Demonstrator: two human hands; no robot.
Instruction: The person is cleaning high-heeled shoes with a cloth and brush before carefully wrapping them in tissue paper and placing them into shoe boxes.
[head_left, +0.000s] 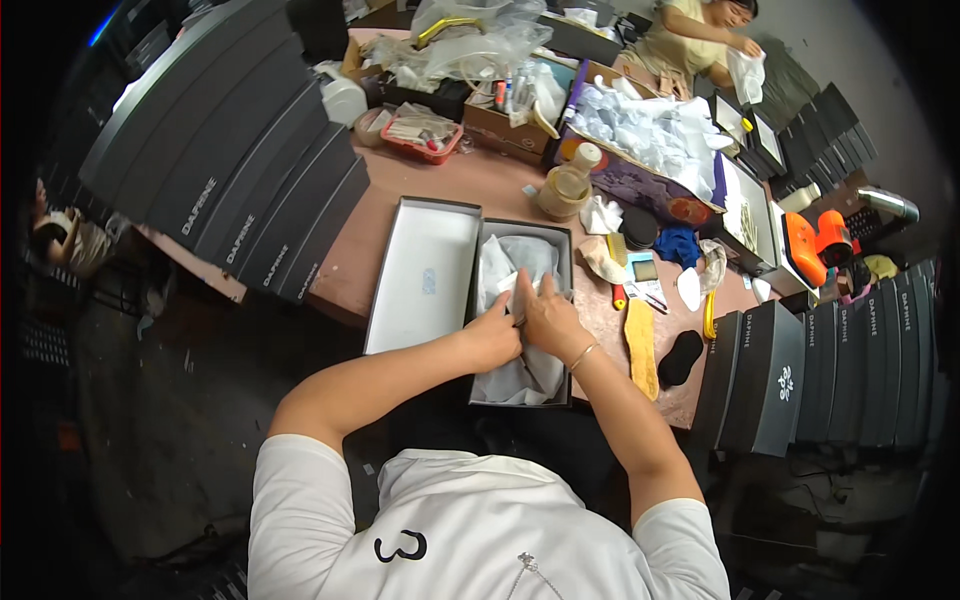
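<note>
Hands at an open shoe box [521, 312] on the desk [500, 185]: I see my left hand [493, 338] and right hand [547, 318] touching each other, fingers curled together over the grey tissue paper [505, 265] lining the box, though I cannot tell what they pinch. The box lid [422, 275] lies upturned just left of the box, a tan insole [640, 347] to its right, and dark stacked boxes [240, 160] flank the desk.

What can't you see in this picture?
Head view:
- Contents of the open dark shoe box: hidden under white tissue paper and both hands.
- What the left hand and right hand pinch: too small to tell.
- Black boxes stacked on the left: blurred, bent by the rim.
</note>
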